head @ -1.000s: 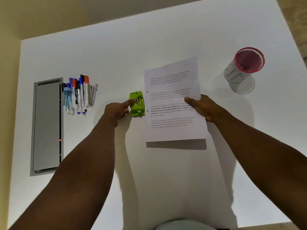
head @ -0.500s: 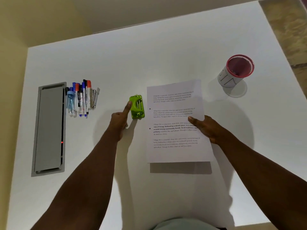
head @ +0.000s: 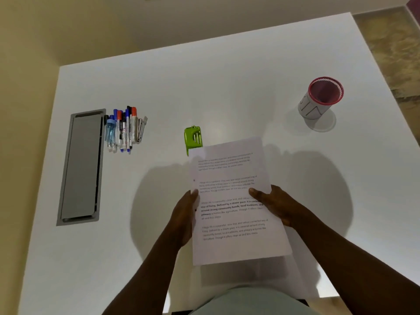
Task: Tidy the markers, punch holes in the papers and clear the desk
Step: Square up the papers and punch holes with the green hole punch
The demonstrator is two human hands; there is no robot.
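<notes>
Two hands: left hand [head: 185,214] and right hand [head: 276,206] grip the papers [head: 236,201], holes visible.
Left: markers [head: 123,130] loose, far left of hands; surface [head: 204,87] uncleared.

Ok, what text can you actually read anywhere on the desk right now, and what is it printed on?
Printed sheet, bold lines: "way of living. Defined by a slower pace, it is centered", "around strong community bonds, local traditions, and", "primary".
Sheet's other paragraphs: too blurred to read with certainty.
Markers: label print too small.
Pen cup: line markings, no readable words.
Green hole punch: no readable text.
</notes>
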